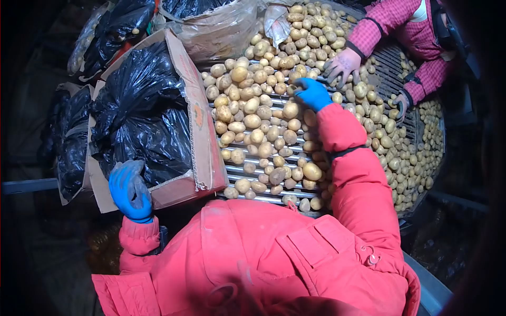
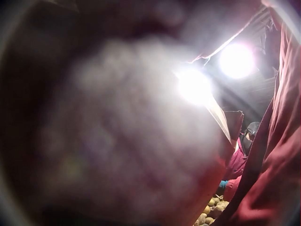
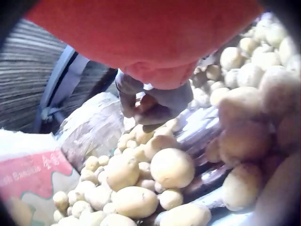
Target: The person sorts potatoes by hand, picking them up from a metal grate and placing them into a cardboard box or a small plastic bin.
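Note:
The left hand (image 1: 129, 192), in a blue glove with a dark grey palm side, is at the near-left corner of a cardboard box (image 1: 204, 131) lined with black plastic (image 1: 139, 105). Its fingers look loosely bent, and no potato shows in it. The left wrist view is mostly blurred and does not show this hand. Reaching over the potatoes, the blue-gloved right hand (image 1: 313, 94) points its fingers left; in the right wrist view the right hand (image 3: 157, 101) holds a brownish potato (image 3: 147, 102) between its fingers. Loose potatoes (image 1: 253, 121) lie on metal bars (image 1: 276, 196) below.
Across the bars, another person in a checked pink jacket (image 1: 387, 21) has one gloved hand (image 1: 343, 64) by the right hand and another (image 1: 403, 102) farther right. A plastic-wrapped bag (image 1: 211, 37) stands behind the box. More black bags (image 1: 74, 142) are at the left.

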